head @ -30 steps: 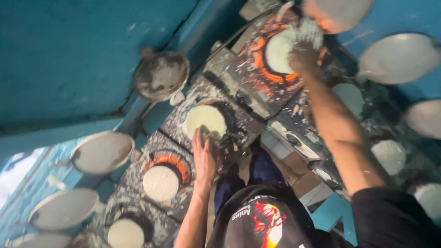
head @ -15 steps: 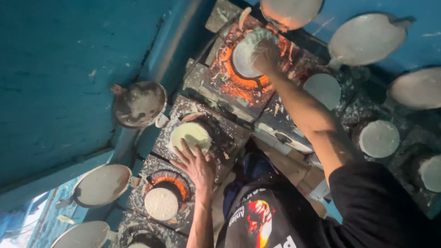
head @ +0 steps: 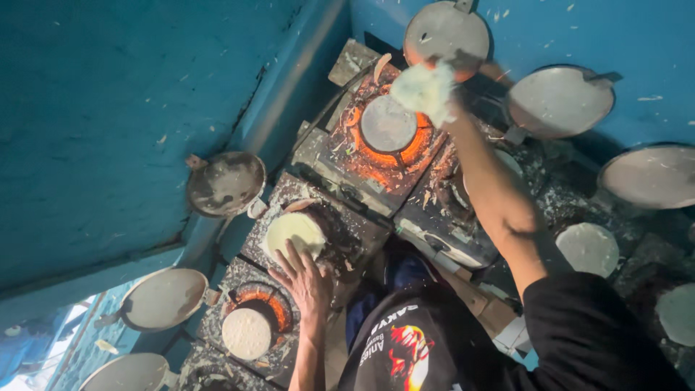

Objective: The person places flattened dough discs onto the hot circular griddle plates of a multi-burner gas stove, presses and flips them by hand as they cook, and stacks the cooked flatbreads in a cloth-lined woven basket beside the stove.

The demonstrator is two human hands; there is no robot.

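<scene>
Left hand (head: 308,279) flat, fingers spread open, tips touching pale round dough (head: 293,233) on dark stove (head: 340,239) at about seven o'clock from middle

Right hand (head: 441,98) up at twelve o'clock, fingers closed around soft white lump (head: 421,87), blurry

Just below lump, at seven o'clock from it, round grey plate (head: 387,123) over glowing orange burner (head: 416,148)

At seven o'clock, low down, another white disc (head: 246,333) on second glowing ring (head: 279,308)

Round pans (head: 561,101) hanging on blue wall (head: 108,108), all around
</scene>
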